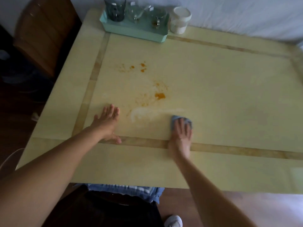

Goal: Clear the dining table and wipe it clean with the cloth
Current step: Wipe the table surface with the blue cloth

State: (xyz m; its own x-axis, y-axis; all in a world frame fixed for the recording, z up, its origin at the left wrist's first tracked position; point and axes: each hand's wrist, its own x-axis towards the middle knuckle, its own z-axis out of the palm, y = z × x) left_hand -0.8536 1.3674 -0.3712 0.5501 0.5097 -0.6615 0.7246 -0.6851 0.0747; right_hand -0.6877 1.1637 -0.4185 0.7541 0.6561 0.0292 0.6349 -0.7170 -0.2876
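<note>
The pale yellow dining table fills the view. Orange stains are smeared left of its middle, with smaller orange spots farther back. A whitish wet streak runs between my two hands. My right hand presses flat on a blue cloth near the front inlay strip; most of the cloth is hidden under the fingers. My left hand lies flat on the table to the left, fingers spread, holding nothing.
A mint-green tray at the back edge holds a dark glass mug and two clear glass cups. A white lidded jar stands beside it. A brown wooden chair is at the left.
</note>
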